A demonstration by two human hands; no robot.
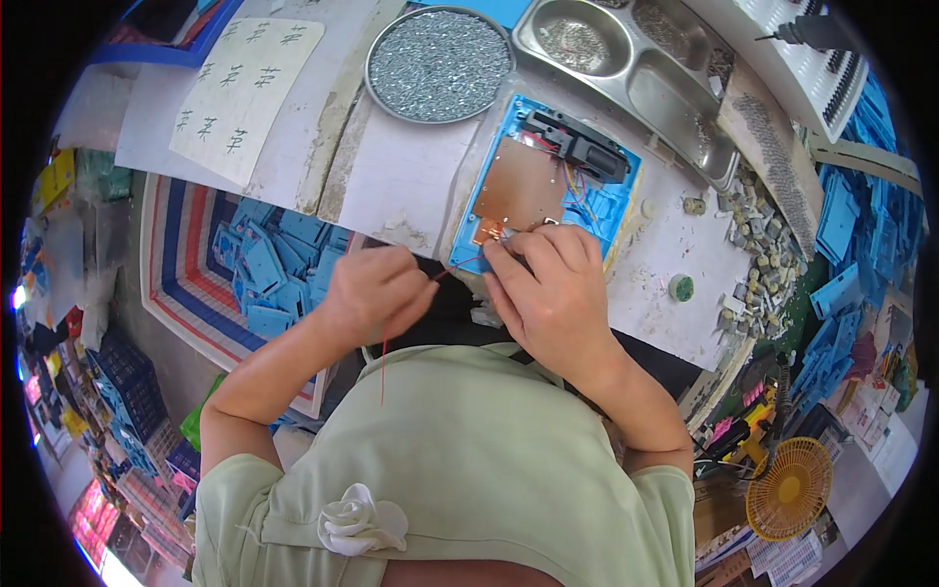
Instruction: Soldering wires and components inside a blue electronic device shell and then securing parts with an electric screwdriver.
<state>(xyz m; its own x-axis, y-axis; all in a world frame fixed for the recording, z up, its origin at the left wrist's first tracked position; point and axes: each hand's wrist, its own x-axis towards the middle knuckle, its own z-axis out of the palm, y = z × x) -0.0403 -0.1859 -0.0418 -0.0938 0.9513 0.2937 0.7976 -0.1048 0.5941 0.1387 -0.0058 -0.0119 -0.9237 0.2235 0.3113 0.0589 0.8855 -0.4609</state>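
A blue plastic casing (608,207) lies tilted on the worktable in front of me. Inside it sit a brown circuit board (518,181), a long black part (587,154) and several thin coloured wires. My left hand (380,292), left of the casing's near corner, pinches a thin red wire (383,372). One stretch of the wire runs to the casing and a loose end hangs below the hand. My right hand (558,293) rests over the casing's near edge, fingertips pinched beside a small copper-coloured piece (486,231); the fingers hide what they grip.
Beyond the casing stand a round metal tray (440,120) of small metal pieces and a compartmented steel tray (660,86). Small metal blocks (761,249) are heaped at right, near a green round object (681,287). A striped bag (181,264) holds blue plastic pieces (264,269) at left.
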